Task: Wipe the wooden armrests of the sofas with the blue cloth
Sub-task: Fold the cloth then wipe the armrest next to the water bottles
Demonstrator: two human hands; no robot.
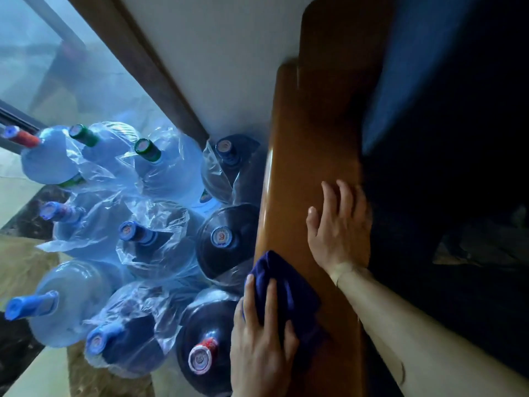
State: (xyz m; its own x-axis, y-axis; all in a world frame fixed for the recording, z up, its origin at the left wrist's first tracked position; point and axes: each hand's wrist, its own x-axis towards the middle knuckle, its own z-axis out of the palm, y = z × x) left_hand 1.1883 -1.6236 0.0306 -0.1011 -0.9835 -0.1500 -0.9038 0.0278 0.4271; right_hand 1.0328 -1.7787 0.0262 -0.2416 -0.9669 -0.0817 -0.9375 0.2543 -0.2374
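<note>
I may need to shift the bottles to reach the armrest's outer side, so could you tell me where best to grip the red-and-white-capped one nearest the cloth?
Probably by the neck just under the red-and-white cap, coming from above. The water bottle stands upright with its neck free, while its rounded body is wedged against neighbouring bottles and the wooden armrest.

I can read no text here. The bottle caps [221, 236] carry round printed marks, and one red-rimmed cap [200, 359] too, but all are too blurred to make out.
</note>
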